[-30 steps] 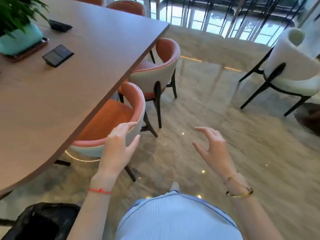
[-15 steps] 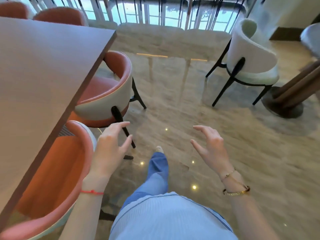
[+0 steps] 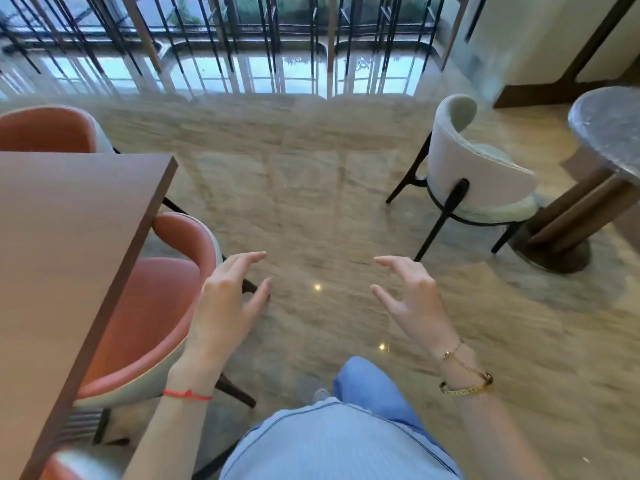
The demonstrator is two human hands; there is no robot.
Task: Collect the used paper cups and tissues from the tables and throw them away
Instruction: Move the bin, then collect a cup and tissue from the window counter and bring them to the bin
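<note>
Marble floor (image 3: 311, 202) below — left hand (image 3: 225, 306), right hand (image 3: 415, 303) each in loose open grip, holding nothing.

Red string (image 3: 187, 394) on left wrist, gold bracelets (image 3: 465, 388) on right, pale-blue ribbed top (image 3: 332, 445), jeans (image 3: 374, 386).

Floor: polished beige marble (image 3: 311, 188) is reflecting the window bars and small ceiling lights.
Windows: tall panes behind dark vertical railings (image 3: 242, 39) are letting in cool daylight along the far side.
Left: a brown wooden table (image 3: 62, 244) is filling the edge, with orange chairs (image 3: 156, 306) tucked beside it.
Right: a white upholstered chair (image 3: 478, 178) on black legs is facing a grey round table (image 3: 609, 129), possibly stone-topped, standing on a wooden pedestal (image 3: 571, 216).
Wall: a pale wall (image 3: 540, 32) with dark trim is showing top right.
</note>
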